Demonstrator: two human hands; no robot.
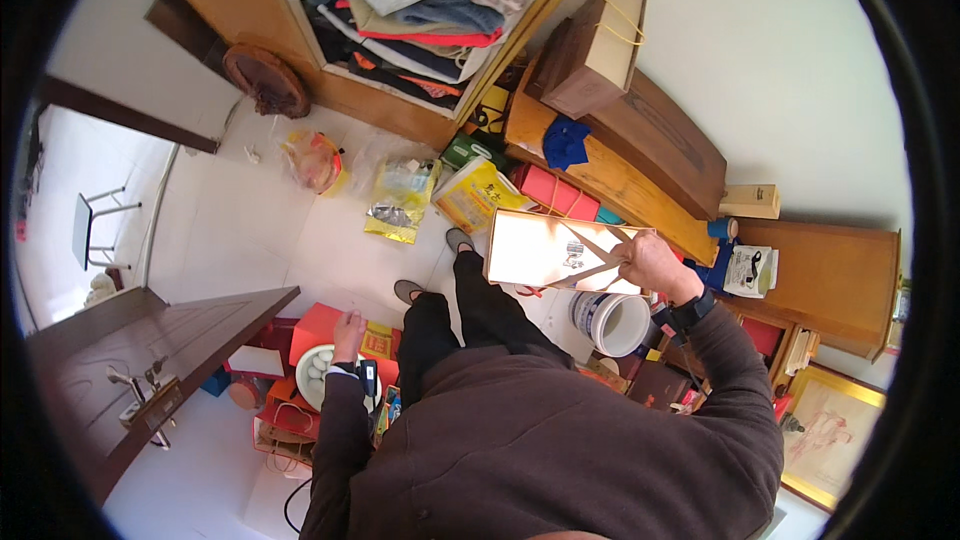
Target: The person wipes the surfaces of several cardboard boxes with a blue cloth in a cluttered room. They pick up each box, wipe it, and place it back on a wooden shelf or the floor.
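My right hand [651,261] grips the crossed dark ribbons of a long, pale box [529,247], near the box's right end. The box hangs above the floor, its top brightly lit and bearing writing. A white plastic bucket [624,324] stands just below it. My left hand [350,334] hangs low at the left with its fingers loosely curled. Beneath that hand is a round pale container [306,382] with several white, egg-like things [321,361]. Whether the left fingers touch anything is hard to tell, but no held thing shows.
An orange-brown wooden bench [645,214] along the wall bears a brown box [596,52] and a blue cloth [566,142]. Yellow bags [480,195] lie on the floor. Red boxes and bags [319,326] crowd the left side by a dark door [202,337]. A cabinet holds folded clothes [420,22].
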